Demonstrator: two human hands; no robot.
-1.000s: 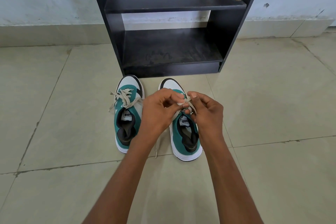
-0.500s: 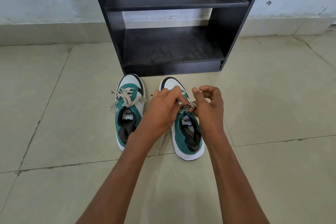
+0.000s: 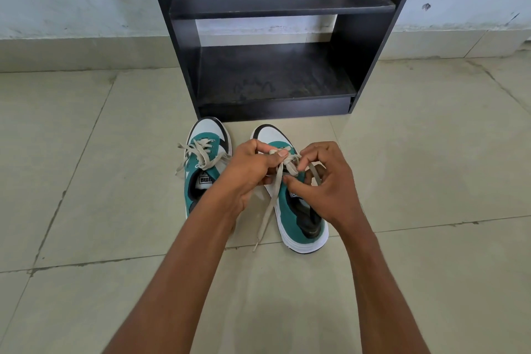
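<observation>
Your left hand [image 3: 250,172] and right hand [image 3: 330,187] over the right sneaker [image 3: 290,220] on the floor [image 3: 86,181], fingers [image 3: 276,154] of both curled and pinching its lace [image 3: 270,204], left sneaker [image 3: 207,135] just beside, one black rack [image 3: 273,6], two shelves.

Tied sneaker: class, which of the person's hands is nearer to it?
Left. The left hand lies just beside the tied sneaker; the right hand is farther off, over the other sneaker.
</observation>
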